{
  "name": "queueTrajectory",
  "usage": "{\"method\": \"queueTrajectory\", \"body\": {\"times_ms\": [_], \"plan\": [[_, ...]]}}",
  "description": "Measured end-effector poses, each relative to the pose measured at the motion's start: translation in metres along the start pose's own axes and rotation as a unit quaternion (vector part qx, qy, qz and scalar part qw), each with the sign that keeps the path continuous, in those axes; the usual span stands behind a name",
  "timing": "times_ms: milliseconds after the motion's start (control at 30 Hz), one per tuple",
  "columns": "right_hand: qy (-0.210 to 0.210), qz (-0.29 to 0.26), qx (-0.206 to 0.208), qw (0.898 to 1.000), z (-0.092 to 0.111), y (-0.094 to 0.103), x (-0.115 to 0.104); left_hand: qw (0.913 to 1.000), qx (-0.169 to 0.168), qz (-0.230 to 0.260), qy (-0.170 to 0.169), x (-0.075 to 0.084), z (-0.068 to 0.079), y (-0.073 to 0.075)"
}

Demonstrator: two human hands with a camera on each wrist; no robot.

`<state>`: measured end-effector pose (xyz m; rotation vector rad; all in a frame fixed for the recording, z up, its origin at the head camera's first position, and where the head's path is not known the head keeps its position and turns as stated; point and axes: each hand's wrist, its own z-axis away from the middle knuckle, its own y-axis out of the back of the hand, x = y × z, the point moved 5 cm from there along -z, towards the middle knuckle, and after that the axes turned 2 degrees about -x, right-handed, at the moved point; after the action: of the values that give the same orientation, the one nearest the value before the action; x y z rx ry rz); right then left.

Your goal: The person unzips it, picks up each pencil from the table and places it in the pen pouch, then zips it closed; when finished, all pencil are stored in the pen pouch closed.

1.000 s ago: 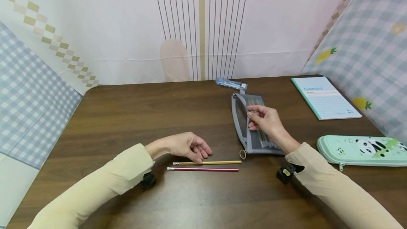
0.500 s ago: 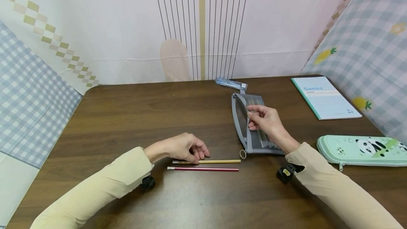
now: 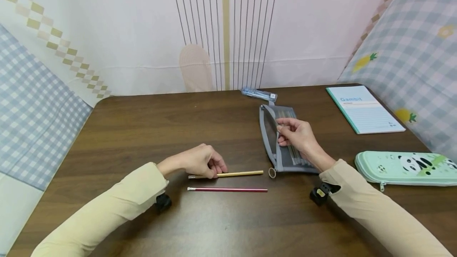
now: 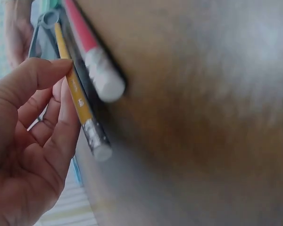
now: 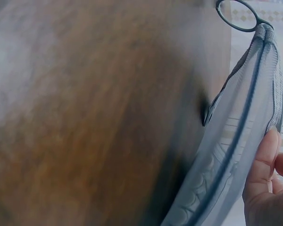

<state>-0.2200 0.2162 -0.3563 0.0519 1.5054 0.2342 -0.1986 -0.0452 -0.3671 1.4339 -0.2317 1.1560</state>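
My left hand [image 3: 201,162] pinches a yellow pencil [image 3: 240,173] between thumb and fingers near its eraser end. In the left wrist view the yellow pencil [image 4: 80,101] shows its metal band and white eraser. A red pencil [image 3: 228,189] with a white eraser lies on the table just in front of it. To the right, my right hand [image 3: 299,135] pinches the edge of a grey mesh zip pouch [image 3: 285,162], whose mouth gapes. Several slim sticks show through its mesh. The right wrist view shows the pouch's zipper edge [image 5: 250,103] beside the fingers [image 5: 264,162].
A clear blue packet [image 3: 259,94] lies behind the pouch. A notepad [image 3: 365,109] sits at the back right, and a green panda pencil case [image 3: 407,168] is at the right. The pouch's zipper ring [image 3: 272,173] points toward the pencils. Patterned cloth hangs behind the table [image 3: 160,126].
The left hand has taken hold of the yellow pencil and shifted it back and to the left, away from the red one. The right hand has stayed at the pouch.
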Motion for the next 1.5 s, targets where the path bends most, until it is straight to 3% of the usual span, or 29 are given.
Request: {"method": "queueTrajectory", "body": {"times_ms": [200, 333, 433, 567, 700, 833, 1033, 1133, 1200, 1367, 1500], "plan": [[-0.002, 0.001, 0.003, 1.000, 0.000, 0.001, 0.001, 0.9949, 0.029, 0.092, 0.028, -0.007, -0.005, 0.015], [-0.007, -0.003, 0.002, 1.000, 0.001, 0.000, 0.002, 0.9819, 0.049, 0.175, 0.054, -0.014, -0.019, 0.018], [-0.005, -0.005, 0.001, 1.000, 0.000, -0.001, 0.002, 0.9614, 0.066, 0.252, 0.088, -0.018, -0.033, 0.017], [-0.004, -0.003, 0.004, 1.000, 0.000, -0.001, 0.002, 0.9266, 0.087, 0.342, 0.130, -0.019, -0.053, 0.015], [-0.007, -0.002, 0.004, 1.000, 0.000, -0.001, 0.002, 0.8983, 0.100, 0.404, 0.140, -0.012, -0.077, 0.011], [-0.009, 0.002, 0.006, 1.000, 0.000, 0.000, 0.002, 0.8730, 0.113, 0.451, 0.147, -0.005, -0.099, 0.006], [-0.012, 0.006, 0.001, 1.000, -0.001, -0.002, 0.002, 0.8450, 0.139, 0.488, 0.169, 0.003, -0.122, 0.001], [-0.015, 0.004, -0.001, 1.000, -0.002, -0.003, 0.002, 0.8372, 0.152, 0.496, 0.174, 0.005, -0.130, 0.000], [-0.016, 0.006, -0.001, 1.000, -0.002, -0.004, 0.002, 0.8364, 0.157, 0.496, 0.173, 0.008, -0.134, -0.002], [-0.016, 0.008, -0.002, 1.000, -0.002, -0.004, 0.002, 0.8449, 0.170, 0.480, 0.163, 0.015, -0.140, -0.006], [-0.014, 0.001, -0.005, 1.000, -0.002, -0.003, 0.002, 0.8430, 0.195, 0.474, 0.163, 0.020, -0.145, -0.010]]}}
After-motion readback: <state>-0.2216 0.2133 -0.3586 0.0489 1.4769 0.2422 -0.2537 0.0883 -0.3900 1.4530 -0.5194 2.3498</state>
